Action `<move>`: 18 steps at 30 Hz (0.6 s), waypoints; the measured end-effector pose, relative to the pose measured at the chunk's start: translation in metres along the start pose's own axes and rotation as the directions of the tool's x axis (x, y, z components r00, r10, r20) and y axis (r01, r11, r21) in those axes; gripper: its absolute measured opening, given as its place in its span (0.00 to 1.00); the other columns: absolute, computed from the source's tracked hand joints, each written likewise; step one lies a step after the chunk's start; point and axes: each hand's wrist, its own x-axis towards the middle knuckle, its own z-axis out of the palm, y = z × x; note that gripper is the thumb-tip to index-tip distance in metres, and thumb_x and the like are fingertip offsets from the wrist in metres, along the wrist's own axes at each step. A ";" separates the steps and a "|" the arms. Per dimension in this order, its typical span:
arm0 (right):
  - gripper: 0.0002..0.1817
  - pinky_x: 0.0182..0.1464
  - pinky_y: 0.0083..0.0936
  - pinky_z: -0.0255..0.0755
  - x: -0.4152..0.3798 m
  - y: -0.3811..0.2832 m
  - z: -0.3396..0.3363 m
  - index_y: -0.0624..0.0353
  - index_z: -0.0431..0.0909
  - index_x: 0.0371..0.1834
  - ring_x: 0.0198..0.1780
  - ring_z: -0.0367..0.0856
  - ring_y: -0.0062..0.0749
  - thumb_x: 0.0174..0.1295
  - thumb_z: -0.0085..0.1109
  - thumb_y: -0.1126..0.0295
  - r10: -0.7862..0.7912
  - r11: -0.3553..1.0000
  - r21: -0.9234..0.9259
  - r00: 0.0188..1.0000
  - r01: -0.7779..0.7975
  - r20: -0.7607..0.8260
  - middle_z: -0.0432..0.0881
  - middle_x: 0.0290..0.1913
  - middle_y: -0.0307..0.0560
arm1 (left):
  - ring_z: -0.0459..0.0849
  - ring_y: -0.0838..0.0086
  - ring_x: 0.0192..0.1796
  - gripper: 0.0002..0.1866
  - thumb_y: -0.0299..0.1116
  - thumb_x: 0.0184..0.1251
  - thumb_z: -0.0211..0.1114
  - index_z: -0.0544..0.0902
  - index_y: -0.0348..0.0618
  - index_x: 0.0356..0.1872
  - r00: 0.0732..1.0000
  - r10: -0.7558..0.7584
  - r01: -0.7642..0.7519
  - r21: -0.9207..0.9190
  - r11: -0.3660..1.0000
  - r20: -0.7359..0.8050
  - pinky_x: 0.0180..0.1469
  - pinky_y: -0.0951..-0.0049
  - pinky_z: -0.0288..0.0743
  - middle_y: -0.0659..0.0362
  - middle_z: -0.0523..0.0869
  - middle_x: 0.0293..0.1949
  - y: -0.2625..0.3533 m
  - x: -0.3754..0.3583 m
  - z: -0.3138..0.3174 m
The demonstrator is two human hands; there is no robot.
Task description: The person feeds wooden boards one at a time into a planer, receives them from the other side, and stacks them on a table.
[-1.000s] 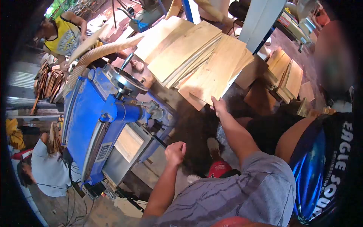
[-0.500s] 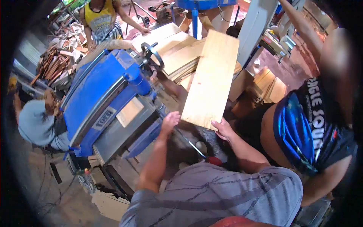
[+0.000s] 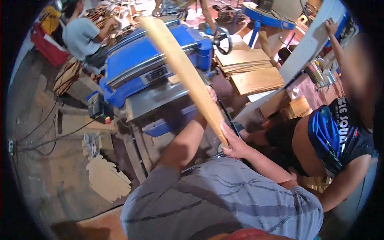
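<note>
A long wooden board [image 3: 182, 70], tilted and seen at a steep angle, reaches from my body up over the blue machine [image 3: 144, 52]. My right hand [image 3: 236, 142] grips its near end, thumb beneath and fingers along the side. My left hand [image 3: 212, 94] is behind the board at its middle, mostly hidden, with a few fingers showing past its right edge. Under the board lies the machine's grey metal bed [image 3: 156, 99], with a small piece of wood [image 3: 174, 79] at the machine's opening.
Stacked boards [image 3: 256, 76] lie beyond the machine. A person in a black shirt [image 3: 344, 132] is close on the right. Another person in grey [image 3: 80, 38] sits at the upper left. A black and blue box [image 3: 98, 107] and cables are at left.
The board has swung left and turned more edge-on. My left hand, apart from the board before, is now behind it. The view has shifted, showing more floor at left.
</note>
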 end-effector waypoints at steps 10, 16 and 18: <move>0.46 0.76 0.48 0.49 0.021 -0.011 0.050 0.62 0.55 0.73 0.76 0.52 0.58 0.49 0.68 0.72 -0.188 0.895 -0.371 0.964 0.248 0.191 0.55 0.73 0.66 | 0.75 0.68 0.36 0.16 0.47 0.72 0.52 0.74 0.43 0.38 0.984 -0.047 0.060 -0.066 0.996 0.173 0.43 0.64 0.70 0.59 0.76 0.30 0.040 -0.033 0.033; 0.45 0.75 0.46 0.50 0.016 -0.001 0.046 0.63 0.54 0.74 0.76 0.52 0.56 0.53 0.66 0.72 -0.119 0.931 -0.318 0.972 0.180 0.201 0.54 0.74 0.64 | 0.74 0.69 0.35 0.17 0.48 0.72 0.51 0.72 0.43 0.38 0.973 -0.100 0.133 -0.152 0.979 0.209 0.43 0.64 0.69 0.59 0.74 0.31 0.025 -0.069 0.006; 0.45 0.75 0.45 0.50 0.011 0.001 0.038 0.63 0.52 0.75 0.76 0.52 0.55 0.54 0.66 0.72 -0.046 0.991 -0.112 0.961 0.079 0.273 0.53 0.75 0.63 | 0.74 0.70 0.34 0.19 0.51 0.73 0.48 0.72 0.44 0.37 0.987 -0.125 0.137 -0.127 0.982 0.102 0.40 0.65 0.70 0.59 0.74 0.30 0.033 -0.112 -0.019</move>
